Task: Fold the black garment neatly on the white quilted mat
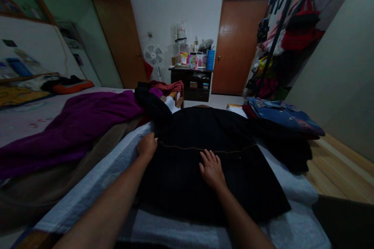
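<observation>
A black garment (181,179) with a thin brown line across it lies spread over a pale blue-white cover (163,227). At the garment's left edge, near one end of that line, my left hand (147,146) is closed on the fabric. My right hand (212,169) rests on the middle of the garment, just below the line, with its fingers apart and nothing held. One black sleeve reaches back to the left, and black cloth extends to the right.
Folded clothes with a blue denim piece (286,116) on top are stacked at the right. A purple blanket (96,113) covers part of the bed at the left. Behind stand a dark cabinet (189,95), a white fan (154,55) and a brown door (236,46).
</observation>
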Available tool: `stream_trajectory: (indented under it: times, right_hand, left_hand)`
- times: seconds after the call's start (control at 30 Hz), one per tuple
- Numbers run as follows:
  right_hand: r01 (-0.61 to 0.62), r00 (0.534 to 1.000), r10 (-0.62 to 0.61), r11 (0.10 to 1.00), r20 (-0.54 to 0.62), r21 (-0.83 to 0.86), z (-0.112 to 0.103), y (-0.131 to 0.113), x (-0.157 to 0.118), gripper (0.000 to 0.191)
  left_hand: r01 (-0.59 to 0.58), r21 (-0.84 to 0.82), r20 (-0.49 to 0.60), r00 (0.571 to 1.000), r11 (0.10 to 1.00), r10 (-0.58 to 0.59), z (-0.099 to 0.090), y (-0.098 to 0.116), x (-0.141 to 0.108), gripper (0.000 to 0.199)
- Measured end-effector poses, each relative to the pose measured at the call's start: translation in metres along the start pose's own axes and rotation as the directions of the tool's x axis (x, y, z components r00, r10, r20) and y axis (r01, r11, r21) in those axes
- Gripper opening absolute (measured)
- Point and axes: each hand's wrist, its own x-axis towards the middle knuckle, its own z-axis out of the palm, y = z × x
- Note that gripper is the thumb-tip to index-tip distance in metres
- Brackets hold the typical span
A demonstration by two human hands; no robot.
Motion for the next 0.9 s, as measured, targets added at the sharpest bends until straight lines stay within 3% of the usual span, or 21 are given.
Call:
stream_trajectory:
  times: [0.2, 0.3, 0.4, 0.53, 0.6, 0.73, 0.9]
  right_hand:
    - [-0.001, 1.0, 0.001, 1.0, 0.014, 0.009, -0.001, -0.001, 0.0, 0.051]
    - [0.001, 1.0, -0.001, 1.0, 0.008, 0.006, -0.001, -0.001, 0.0, 0.05]
    - [0.0, 1.0, 0.0, 1.0, 0.011, 0.002, -0.001, -0.001, -0.001, 0.05]
    - [0.005, 1.0, -0.005, 1.0, 0.005, -0.001, -0.001, -0.001, -0.002, 0.05]
    - [0.008, 1.0, -0.008, 1.0, 0.005, -0.004, -0.001, -0.001, -0.002, 0.05]
    - [0.001, 1.0, -0.001, 1.0, 0.013, -0.001, -0.001, -0.001, -0.001, 0.05]
    - [0.004, 1.0, -0.004, 1.0, 0.004, 0.007, -0.002, -0.001, -0.001, 0.05]
  left_hand:
    - [-0.076, 0.151, 0.16, 0.986, 0.986, 0.052, 0.014, -0.004, -0.005, 0.031]
    - [-0.164, 0.196, 0.063, 0.986, 0.967, 0.155, 0.012, 0.01, -0.005, 0.034]
    - [-0.302, 0.197, -0.064, 0.945, 0.933, 0.32, 0.013, 0.03, 0.0, 0.034]
    - [-0.432, 0.129, 0.033, 0.902, 0.893, 0.431, 0.03, 0.049, 0.014, 0.03]
    - [-0.427, 0.088, 0.11, 0.902, 0.9, 0.418, 0.043, 0.051, 0.023, 0.033]
    - [-0.288, 0.019, 0.295, 0.917, 0.957, 0.27, 0.058, 0.046, 0.042, 0.053]
    - [-0.148, 0.022, 0.285, 0.949, 0.989, 0.136, 0.052, 0.058, 0.069, 0.045]
